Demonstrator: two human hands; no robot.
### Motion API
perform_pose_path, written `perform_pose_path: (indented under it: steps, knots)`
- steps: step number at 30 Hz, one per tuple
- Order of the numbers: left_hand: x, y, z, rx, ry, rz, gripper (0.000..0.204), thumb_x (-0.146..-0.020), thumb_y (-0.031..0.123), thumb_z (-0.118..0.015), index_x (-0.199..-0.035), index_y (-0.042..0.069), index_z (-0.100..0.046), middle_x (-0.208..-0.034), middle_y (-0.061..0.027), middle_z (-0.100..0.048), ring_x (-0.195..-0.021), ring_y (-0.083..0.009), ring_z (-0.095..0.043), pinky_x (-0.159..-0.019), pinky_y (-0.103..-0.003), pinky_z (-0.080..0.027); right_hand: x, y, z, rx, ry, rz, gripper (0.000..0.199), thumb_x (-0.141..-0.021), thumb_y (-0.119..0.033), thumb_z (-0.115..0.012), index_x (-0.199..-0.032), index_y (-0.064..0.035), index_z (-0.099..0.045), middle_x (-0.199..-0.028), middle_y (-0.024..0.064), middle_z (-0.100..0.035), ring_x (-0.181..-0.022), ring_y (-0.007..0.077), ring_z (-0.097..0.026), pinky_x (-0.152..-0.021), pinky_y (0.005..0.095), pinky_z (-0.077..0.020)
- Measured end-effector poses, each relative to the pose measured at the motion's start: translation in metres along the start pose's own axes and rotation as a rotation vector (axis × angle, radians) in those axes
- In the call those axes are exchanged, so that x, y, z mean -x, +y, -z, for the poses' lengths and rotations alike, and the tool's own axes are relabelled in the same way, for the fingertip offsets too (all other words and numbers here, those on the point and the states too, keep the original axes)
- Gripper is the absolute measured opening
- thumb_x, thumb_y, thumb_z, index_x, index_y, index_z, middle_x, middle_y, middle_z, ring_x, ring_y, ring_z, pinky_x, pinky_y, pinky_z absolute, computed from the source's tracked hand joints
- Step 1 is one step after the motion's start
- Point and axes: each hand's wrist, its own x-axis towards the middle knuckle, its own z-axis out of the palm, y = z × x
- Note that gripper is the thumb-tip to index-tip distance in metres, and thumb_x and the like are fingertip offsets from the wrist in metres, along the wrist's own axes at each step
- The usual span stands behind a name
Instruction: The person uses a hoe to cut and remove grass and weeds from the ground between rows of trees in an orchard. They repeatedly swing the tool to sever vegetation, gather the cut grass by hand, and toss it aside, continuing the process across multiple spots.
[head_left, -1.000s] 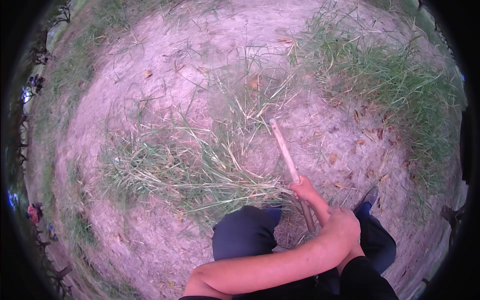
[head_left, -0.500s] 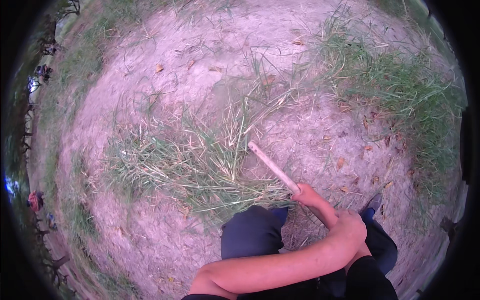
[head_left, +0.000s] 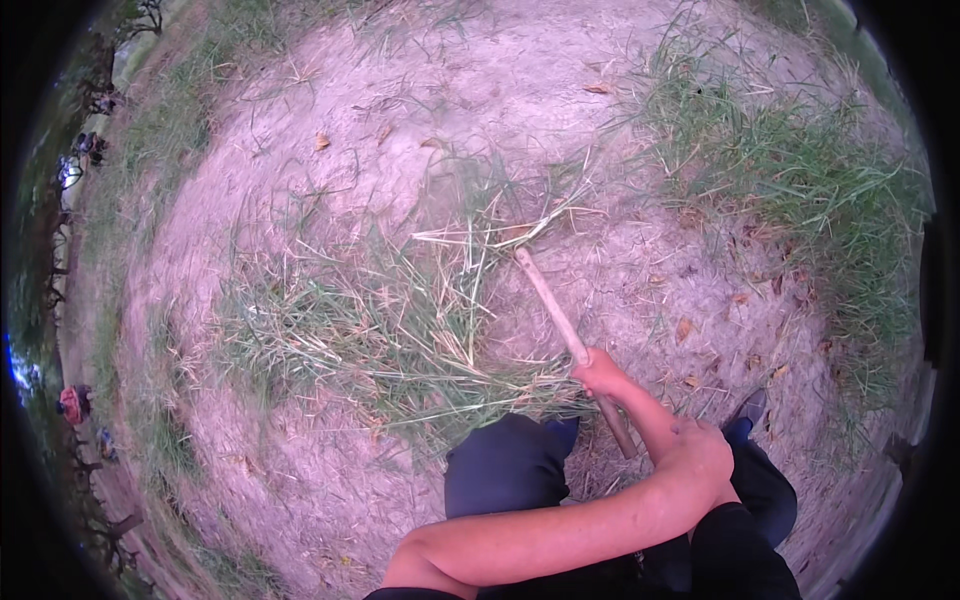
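Raking cut grass (head_left: 400, 330) at frame centre: right hand (head_left: 600, 372) clenched on wooden handle (head_left: 560, 320), left hand (head_left: 700, 455) apparently clasping right forearm; keeping strokes low.

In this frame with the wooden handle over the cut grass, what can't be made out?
- Head view: the far end of the wooden handle is lost in motion blur and cut grass, so its tool head is unreadable.
- The right hand grips the handle; its fingers curl out of sight underneath.
- The left hand lies on the right forearm; its grip cannot be told.
- Small figures at the left rim are too small and warped.
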Motion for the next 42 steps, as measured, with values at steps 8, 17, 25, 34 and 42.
perform_pose_path:
  steps: [8, 17, 25, 34, 42]
  knots:
    - [-0.015, 0.001, -0.018, 0.069, -0.047, 0.075, 0.037, -0.088, 0.018, -0.057, -0.120, 0.003, -0.066, -0.123, -0.0163, -0.060, -0.114, -0.0348, -0.055, -0.090, -0.054, -0.042, 0.002, -0.014, 0.053, -0.431, 0.241, -0.020, 0.012, -0.082, -0.004, -0.061, -0.089, -0.0012, -0.052, -0.062, 0.0032, -0.053, -0.047, 0.0099, -0.050, -0.038, 0.0267, -0.0409]
    - [-0.009, 0.000, -0.021, -0.086, 0.249, 0.101, 0.028, -0.067, 0.013, -0.070, -0.094, 0.005, -0.068, -0.095, -0.0089, -0.064, -0.091, -0.0228, -0.061, -0.075, -0.032, -0.046, 0.026, 0.032, -0.019, 0.363, -0.137, 0.289, 0.014, -0.080, -0.009, -0.064, -0.086, -0.0005, -0.055, -0.063, 0.0059, -0.056, -0.047, 0.0138, -0.053, -0.041, 0.0315, -0.0431]
    - [0.002, -0.003, -0.029, -0.129, 0.299, 0.122, 0.020, -0.068, 0.011, -0.068, -0.088, 0.008, -0.069, -0.088, -0.0072, -0.065, -0.088, -0.0222, -0.063, -0.074, -0.034, -0.047, 0.051, -0.001, 0.029, -0.113, 0.039, -0.061, 0.013, -0.079, -0.005, -0.065, -0.087, -0.0020, -0.055, -0.062, 0.0029, -0.054, -0.049, 0.0096, -0.051, -0.039, 0.0252, -0.0401]
    - [-0.020, -0.002, -0.026, 0.028, 0.375, 0.038, 0.013, -0.075, 0.013, -0.061, -0.085, 0.008, -0.069, -0.086, -0.0082, -0.066, -0.083, -0.0224, -0.064, -0.073, -0.035, -0.047, -0.030, -0.053, 0.022, -0.640, 0.415, 0.008, 0.009, -0.084, -0.009, -0.055, -0.084, -0.0017, -0.051, -0.059, 0.0034, -0.049, -0.044, 0.0143, -0.048, -0.038, 0.0294, -0.0430]
    - [-0.020, -0.017, -0.023, -0.029, 0.638, -0.017, 0.016, -0.076, 0.014, -0.060, -0.088, 0.004, -0.065, -0.083, -0.0072, -0.065, -0.080, -0.0214, -0.064, -0.069, -0.033, -0.050, 0.028, -0.082, -0.099, 0.744, -0.259, 0.562, 0.025, -0.078, -0.015, -0.063, -0.097, -0.0005, -0.056, -0.080, 0.0175, -0.063, -0.082, 0.0334, -0.065, -0.075, 0.0427, -0.0501]
